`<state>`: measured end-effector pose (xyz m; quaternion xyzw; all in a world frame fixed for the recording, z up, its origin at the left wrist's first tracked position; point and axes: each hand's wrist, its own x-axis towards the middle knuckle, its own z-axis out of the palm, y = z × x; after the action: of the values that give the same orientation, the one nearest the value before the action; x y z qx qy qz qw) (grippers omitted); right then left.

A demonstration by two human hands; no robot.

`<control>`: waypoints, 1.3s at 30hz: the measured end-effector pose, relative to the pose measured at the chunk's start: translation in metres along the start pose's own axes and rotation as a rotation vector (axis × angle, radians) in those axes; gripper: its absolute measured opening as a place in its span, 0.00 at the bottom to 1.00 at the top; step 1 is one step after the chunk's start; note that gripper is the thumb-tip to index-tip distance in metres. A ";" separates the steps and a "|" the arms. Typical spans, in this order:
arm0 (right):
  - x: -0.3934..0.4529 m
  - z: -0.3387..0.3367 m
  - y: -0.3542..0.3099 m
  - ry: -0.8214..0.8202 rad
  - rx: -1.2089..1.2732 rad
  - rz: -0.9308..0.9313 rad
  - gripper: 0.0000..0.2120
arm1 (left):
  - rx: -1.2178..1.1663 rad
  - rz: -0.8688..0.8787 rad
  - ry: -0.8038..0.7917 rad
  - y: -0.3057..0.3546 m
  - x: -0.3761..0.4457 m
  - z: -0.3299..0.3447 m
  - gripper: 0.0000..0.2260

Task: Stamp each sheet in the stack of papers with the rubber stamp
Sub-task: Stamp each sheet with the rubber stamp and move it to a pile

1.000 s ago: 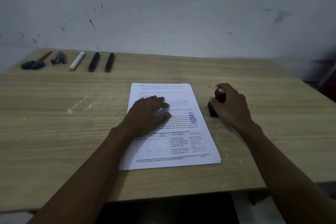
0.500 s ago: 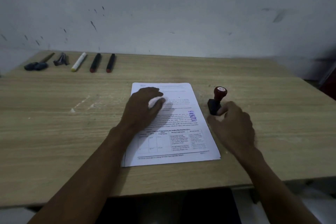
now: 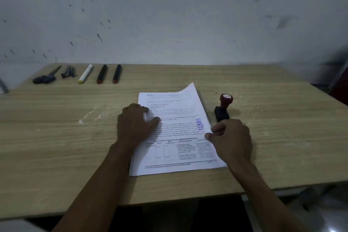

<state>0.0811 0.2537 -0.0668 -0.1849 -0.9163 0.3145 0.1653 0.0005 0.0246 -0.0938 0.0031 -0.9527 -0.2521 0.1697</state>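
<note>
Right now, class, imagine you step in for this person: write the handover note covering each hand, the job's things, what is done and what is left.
Left hand: flat on the top sheet, pinning the stack.
Right hand: pinching the top sheet's right edge; its far right corner is curled up.
Rubber stamp: upright on the table, right of the stack, untouched.
Done: top sheet bears a purple stamp mark.
Left: turn it aside, stamp the sheets beneath.

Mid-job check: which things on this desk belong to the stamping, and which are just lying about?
In the job: stack of papers, top sheet stamped; rubber stamp; left hand pressing the stack; right hand pinching the sheet's edge.

Lying about: scissors, clips, white marker, two black markers.
</note>
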 end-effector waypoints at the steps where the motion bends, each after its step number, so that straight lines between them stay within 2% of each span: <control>1: 0.000 0.001 0.000 0.007 0.010 0.004 0.11 | -0.002 -0.004 -0.006 0.000 0.000 -0.001 0.24; 6: -0.001 0.002 0.004 0.022 0.003 -0.032 0.06 | -0.030 0.001 -0.016 0.002 -0.003 -0.005 0.25; 11: 0.003 0.004 0.010 0.067 0.074 -0.082 0.05 | -0.166 -0.063 -0.043 0.004 -0.004 -0.011 0.36; 13: 0.005 0.002 0.010 0.073 0.163 -0.114 0.08 | -0.280 -0.112 -0.025 0.005 -0.003 -0.015 0.38; 18: 0.006 -0.011 0.003 0.028 0.468 -0.133 0.06 | -0.565 -0.274 -0.001 0.009 -0.001 -0.027 0.27; 21: 0.006 -0.020 -0.003 0.022 0.591 -0.142 0.05 | -0.954 -0.270 0.018 0.022 -0.005 -0.040 0.06; 22: 0.006 -0.024 -0.005 0.018 0.626 -0.143 0.05 | -1.077 -0.277 -0.002 0.026 -0.005 -0.046 0.03; 24: 0.008 -0.031 -0.007 0.015 0.678 -0.136 0.04 | -1.192 -0.288 -0.007 0.026 0.000 -0.053 0.04; 28: 0.014 -0.048 -0.010 0.034 0.771 -0.118 0.02 | -1.221 -0.250 0.092 0.027 0.016 -0.064 0.07; 31: 0.025 -0.065 -0.007 0.115 0.752 -0.134 0.01 | -1.203 -0.133 0.071 0.053 0.027 -0.074 0.07; 35: 0.048 -0.087 0.008 0.239 0.536 -0.147 0.04 | -1.084 -0.041 0.083 0.097 0.042 -0.075 0.01; 39: 0.077 -0.110 0.033 0.316 0.366 -0.052 0.06 | -0.944 0.003 0.078 0.150 0.059 -0.055 0.07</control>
<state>0.0675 0.3681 0.0088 -0.1751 -0.8113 0.4380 0.3453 -0.0251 0.1237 0.0416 -0.0663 -0.7270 -0.6569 0.1888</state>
